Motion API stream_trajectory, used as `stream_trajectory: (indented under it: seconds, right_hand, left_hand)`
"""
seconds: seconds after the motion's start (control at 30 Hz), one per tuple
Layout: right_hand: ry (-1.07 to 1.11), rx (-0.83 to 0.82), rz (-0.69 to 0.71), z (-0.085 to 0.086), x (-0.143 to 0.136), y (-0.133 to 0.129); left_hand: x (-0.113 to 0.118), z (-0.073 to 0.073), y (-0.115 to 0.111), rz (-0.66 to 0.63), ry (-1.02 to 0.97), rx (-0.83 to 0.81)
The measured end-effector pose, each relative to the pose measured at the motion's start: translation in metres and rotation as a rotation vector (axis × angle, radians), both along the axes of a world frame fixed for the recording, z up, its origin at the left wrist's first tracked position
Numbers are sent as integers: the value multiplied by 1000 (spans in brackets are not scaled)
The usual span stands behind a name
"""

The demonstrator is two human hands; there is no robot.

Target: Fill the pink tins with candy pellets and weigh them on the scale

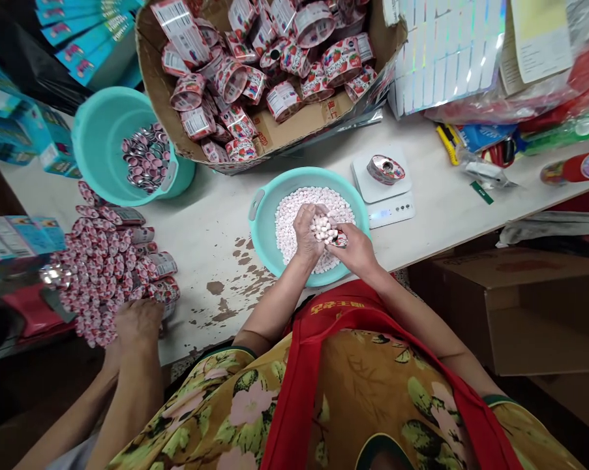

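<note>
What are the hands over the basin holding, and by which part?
Left hand: pale pellets, cupped from the side. Right hand: a small printed container, its gripped part hidden.

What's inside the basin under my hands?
Small pale pink pellets spread across the bottom of the basin. Your left hand and right hand hide part of the middle; what lies beneath them can't be seen.

Pellets point(287, 209) lay in front basin point(265, 243) | scale point(400, 209) stood right of that basin, container point(386, 170) on top | carton point(287, 134) sat behind | second basin point(94, 153) was left of carton, caps point(148, 160) inside
</note>
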State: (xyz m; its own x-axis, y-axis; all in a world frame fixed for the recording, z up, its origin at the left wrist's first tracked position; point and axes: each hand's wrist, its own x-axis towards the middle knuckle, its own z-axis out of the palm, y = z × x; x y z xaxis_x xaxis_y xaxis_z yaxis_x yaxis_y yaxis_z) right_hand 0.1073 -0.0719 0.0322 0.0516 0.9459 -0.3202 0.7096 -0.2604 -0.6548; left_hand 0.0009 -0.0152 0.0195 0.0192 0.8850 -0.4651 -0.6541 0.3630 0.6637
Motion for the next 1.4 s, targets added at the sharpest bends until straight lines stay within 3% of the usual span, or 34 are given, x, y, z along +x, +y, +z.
stream_trajectory:
  seconds: [0.1, 0.37, 0.6, 0.77, 0.97, 1.07, 1.23, 1.4]
  right_hand:
    - [-36, -34, -16, 3, -5, 3]
    - [-120, -84, -10, 5, -10, 13]
    - [-98, -28, -23, 11, -5, 17]
    - [-95, -1, -7, 7, -4, 18]
    - [-32, 54, -27, 1, -3, 20]
    - [-29, 85, -31, -1, -4, 21]
    - [-9, 58, -36, -1, -7, 22]
    - [31, 89, -59, 2, -10, 22]
  left_hand:
    - [-2, -2, 4, -3, 92, -65]
    - [7, -3, 13, 56, 102, -129]
    - [12, -1, 22, 86, 128, -136]
    - [11, 4, 23, 16, 132, -108]
    - [7, 5, 24, 94, 186, -122]
    - [8, 7, 22, 43, 179, -108]
    - [9, 7, 23, 94, 228, -64]
    - [7, 11, 23, 53, 216, -58]
